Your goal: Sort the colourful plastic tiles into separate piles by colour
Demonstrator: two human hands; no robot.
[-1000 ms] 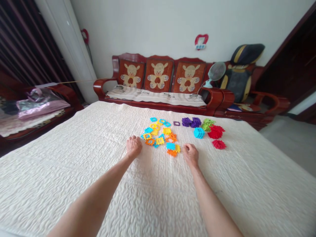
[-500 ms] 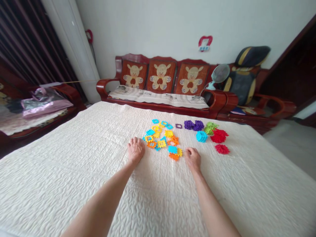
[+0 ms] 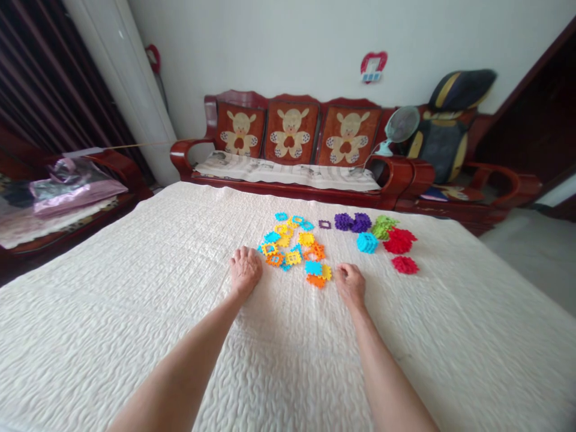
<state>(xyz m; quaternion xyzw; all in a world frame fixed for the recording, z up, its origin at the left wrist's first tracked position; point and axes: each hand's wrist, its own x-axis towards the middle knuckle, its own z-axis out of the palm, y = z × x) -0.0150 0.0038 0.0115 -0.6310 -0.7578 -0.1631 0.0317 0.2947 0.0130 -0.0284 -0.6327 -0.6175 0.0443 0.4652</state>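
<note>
My left hand rests palm down on the quilted white cover, fingers a little apart, just left of a loose pile of toothed plastic tiles. In that pile are blue tiles, yellow tiles and orange tiles, some solid and some with window openings. My right hand lies on the cover to the right of the pile, its fingers curled in and nothing seen in them. Neither hand visibly grips a tile. A lone purple frame tile lies behind the pile.
Right of the pile sit purple tile stacks, a blue tile cube, a green cluster and red clusters. Beyond the quilted cover stands a wooden sofa with bear cushions and a small fan.
The view has tipped slightly, so the scene sits a little higher. Both hands stay in nearly the same places beside the tiles, and no tile has visibly been moved.
</note>
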